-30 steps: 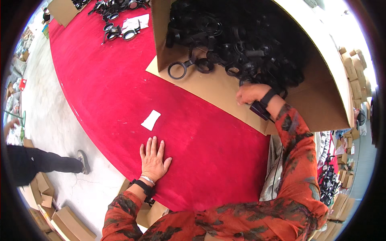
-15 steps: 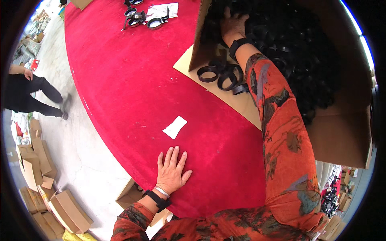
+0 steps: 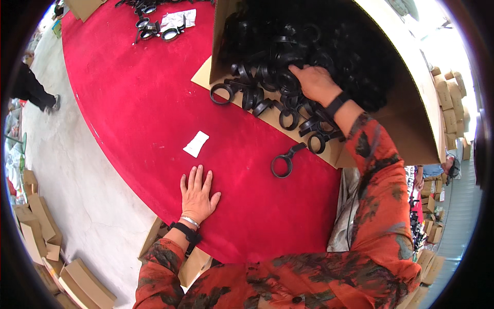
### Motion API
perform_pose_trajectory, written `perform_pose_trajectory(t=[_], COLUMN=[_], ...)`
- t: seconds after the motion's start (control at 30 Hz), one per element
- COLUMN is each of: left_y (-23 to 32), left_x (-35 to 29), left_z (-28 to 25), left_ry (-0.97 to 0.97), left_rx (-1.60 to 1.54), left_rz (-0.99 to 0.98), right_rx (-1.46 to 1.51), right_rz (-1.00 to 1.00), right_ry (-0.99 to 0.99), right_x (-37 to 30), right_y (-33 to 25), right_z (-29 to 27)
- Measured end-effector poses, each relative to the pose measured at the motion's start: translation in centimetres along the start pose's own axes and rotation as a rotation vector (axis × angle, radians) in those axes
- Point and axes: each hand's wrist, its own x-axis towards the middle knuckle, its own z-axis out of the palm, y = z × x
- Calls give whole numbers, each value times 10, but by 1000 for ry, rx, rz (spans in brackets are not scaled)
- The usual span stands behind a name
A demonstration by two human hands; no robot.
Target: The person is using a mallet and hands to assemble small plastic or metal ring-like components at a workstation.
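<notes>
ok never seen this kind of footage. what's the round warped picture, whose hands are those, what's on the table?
There is no machine here: a person works with bare hands. The picture comes from a wide fisheye camera worn on the person's head and looking down, which is why it is round and straight edges bend near the rim. The forearms in patterned orange sleeves come in from the lower edge.

The left hand lies flat, fingers spread, on the red table and holds nothing. The right hand reaches into a large cardboard box tipped on its side, resting on a heap of black rings that spills out of it. Whether it grips one cannot be seen.

One ring lies alone on the red cloth, and so does a small white packet. More black parts lie at the far end. Another person's leg shows at the left.
</notes>
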Motion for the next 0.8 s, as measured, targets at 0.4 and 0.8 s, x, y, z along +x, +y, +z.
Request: perform_pose_trajectory(t=[0.4,0.8], left_y=[-2,-4], left_x=[4,-8], left_z=[-2,1], left_ry=[-7,-12], left_rx=[-21,6], left_rz=[13,-11], right_rx=[141,14], right_rz=[-157,103], right_ry=[426,-224], right_x=[163,136], right_y=[-59,-65], right_z=[-23,53])
